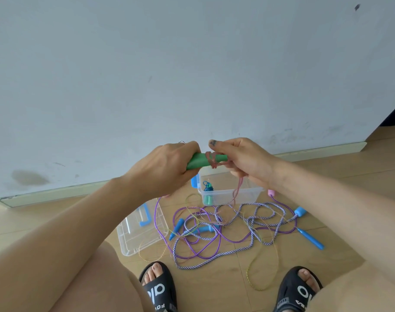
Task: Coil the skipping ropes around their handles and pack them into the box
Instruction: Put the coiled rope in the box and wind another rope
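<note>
Green handles (203,160) gripped together in left hand (167,167) above the box (230,194), right hand (243,161) pinching pink rope (238,190) at the wraps: slack there likely lets coils slip off, or the tail snags the floor tangle (232,226).

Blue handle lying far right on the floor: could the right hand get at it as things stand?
Probably not at once. The right hand is pinching the pink rope at the green handles. The blue handle lies uncovered on the floor; once the rope is released, nothing blocks it.
</note>
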`<state>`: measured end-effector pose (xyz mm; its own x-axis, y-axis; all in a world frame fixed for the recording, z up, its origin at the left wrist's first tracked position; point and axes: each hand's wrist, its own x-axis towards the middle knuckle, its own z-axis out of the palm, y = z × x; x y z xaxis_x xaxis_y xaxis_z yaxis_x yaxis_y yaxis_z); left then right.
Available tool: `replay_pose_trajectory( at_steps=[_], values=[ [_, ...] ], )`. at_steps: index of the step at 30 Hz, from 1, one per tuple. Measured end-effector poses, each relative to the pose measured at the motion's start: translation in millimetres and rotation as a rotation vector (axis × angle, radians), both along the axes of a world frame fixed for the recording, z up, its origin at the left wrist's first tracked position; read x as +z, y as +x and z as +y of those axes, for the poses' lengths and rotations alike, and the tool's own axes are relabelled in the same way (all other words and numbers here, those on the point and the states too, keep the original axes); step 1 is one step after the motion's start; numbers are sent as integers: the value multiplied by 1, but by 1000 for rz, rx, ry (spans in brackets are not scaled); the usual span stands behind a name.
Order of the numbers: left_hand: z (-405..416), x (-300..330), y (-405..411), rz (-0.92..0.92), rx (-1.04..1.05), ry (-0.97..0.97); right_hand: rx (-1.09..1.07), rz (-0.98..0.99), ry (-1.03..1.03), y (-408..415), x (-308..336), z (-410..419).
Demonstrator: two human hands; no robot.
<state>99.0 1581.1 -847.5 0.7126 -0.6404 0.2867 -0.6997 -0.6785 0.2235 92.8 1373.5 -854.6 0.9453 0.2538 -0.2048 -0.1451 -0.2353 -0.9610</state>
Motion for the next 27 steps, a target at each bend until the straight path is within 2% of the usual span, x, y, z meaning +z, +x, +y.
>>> replay_pose_trajectory(
  at_steps=[2, 6, 10, 12, 19, 24, 27],
  values=[
    [2, -2, -1, -22, -48, 11, 4, 17, 5, -1, -6, 2],
    [1, -6, -5, -2, -75, -73, 116, 175, 113, -6, -6, 5],
    [-10, -2, -11, 82, -73, -213, 115, 165, 190, -6, -4, 8],
    [-12, -1, -12, 78, -68, -207, 83, 148, 201, -6, -6, 10],
    [-11, -5, -8, 16, -92, -81, -112, 133, 139, -12, -15, 18],
    [-13, -12, 3, 74, 37, -112, -324, 231, 82, -26, -22, 38],
    [-12, -14, 15, 117, 247, -122, -250, 138, -178, -46, -28, 51]
  ],
)
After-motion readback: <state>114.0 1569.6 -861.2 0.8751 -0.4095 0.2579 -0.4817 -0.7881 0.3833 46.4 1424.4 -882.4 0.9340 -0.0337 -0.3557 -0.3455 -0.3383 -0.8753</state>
